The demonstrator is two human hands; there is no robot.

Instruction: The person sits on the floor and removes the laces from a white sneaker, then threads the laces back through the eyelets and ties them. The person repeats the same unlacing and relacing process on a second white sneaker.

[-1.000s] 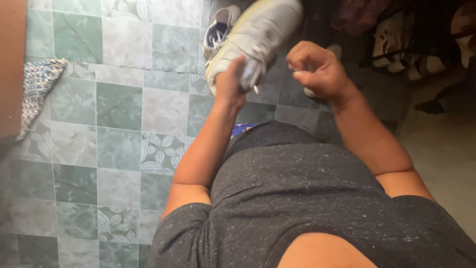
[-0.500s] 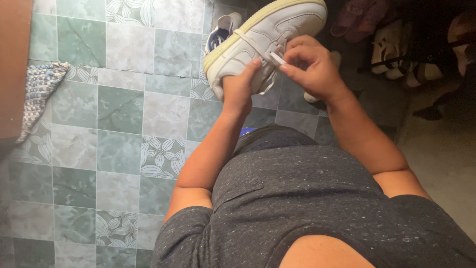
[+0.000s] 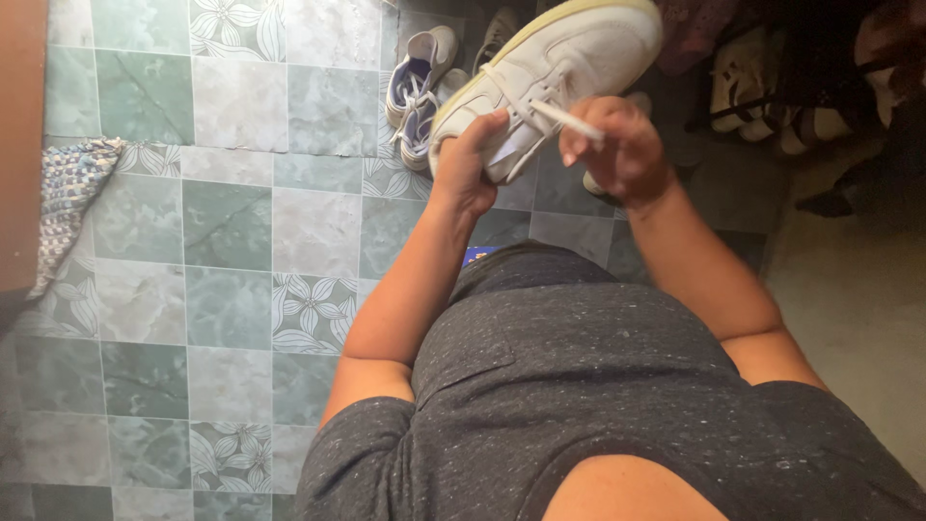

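Observation:
A white sneaker (image 3: 579,58) with a yellowed sole is held up in front of me, sole edge to the upper left. My left hand (image 3: 468,164) grips it from below at the heel side, thumb on its upper. My right hand (image 3: 622,145) pinches the end of a white shoelace (image 3: 567,118) and draws it out from the sneaker's eyelets. My grey shirt fills the lower part of the view.
A second sneaker (image 3: 415,87), white with purple lining, lies on the green tiled floor (image 3: 231,232) behind the held one. A woven mat (image 3: 68,193) lies at the left. Several shoes and sandals (image 3: 762,87) sit in the dark area at the upper right.
The sneaker was turned from hanging toe-down to lying across my view. My right hand came in, took the lace end and pulled it outward to the right.

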